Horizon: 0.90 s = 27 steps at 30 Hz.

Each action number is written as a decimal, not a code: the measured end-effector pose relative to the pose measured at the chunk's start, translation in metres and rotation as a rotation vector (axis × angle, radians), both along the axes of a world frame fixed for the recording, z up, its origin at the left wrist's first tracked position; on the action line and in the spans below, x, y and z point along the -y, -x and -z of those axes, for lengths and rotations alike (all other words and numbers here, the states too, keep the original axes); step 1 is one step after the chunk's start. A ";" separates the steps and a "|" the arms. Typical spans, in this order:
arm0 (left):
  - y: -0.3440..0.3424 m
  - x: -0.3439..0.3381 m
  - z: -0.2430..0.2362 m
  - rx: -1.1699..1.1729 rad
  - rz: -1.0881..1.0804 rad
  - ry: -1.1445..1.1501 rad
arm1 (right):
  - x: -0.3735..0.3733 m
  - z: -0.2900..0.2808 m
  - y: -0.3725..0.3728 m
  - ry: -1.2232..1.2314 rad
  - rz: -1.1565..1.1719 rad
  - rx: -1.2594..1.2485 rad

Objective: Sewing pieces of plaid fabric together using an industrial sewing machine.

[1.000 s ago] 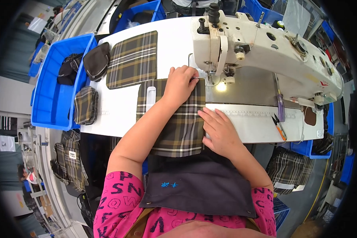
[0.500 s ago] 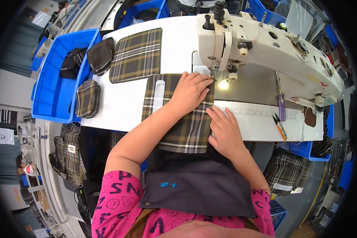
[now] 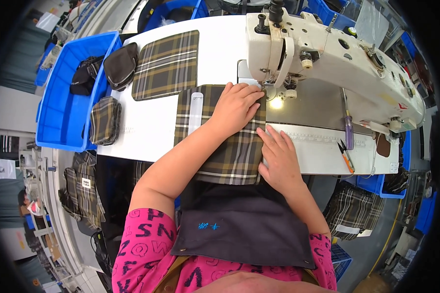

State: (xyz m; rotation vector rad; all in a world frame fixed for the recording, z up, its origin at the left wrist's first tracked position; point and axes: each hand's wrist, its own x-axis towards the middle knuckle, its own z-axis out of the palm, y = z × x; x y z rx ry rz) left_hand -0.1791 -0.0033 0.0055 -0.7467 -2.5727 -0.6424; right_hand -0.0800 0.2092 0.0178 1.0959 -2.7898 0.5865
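Left hand flat on plaid panel, right hand loosely outspread at its right edge, blue-lettered apron near, printed label left

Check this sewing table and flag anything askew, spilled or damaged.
Nothing stands out. The plaid panel beneath the left hand looks smooth and untorn, partly overhanging the table; the orange-handled snips and purple-handled screwdriver lie well apart from it.
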 end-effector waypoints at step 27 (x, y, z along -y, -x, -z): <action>-0.164 0.009 -0.018 0.336 0.100 0.147 | -0.003 0.053 -0.080 0.333 0.087 -0.252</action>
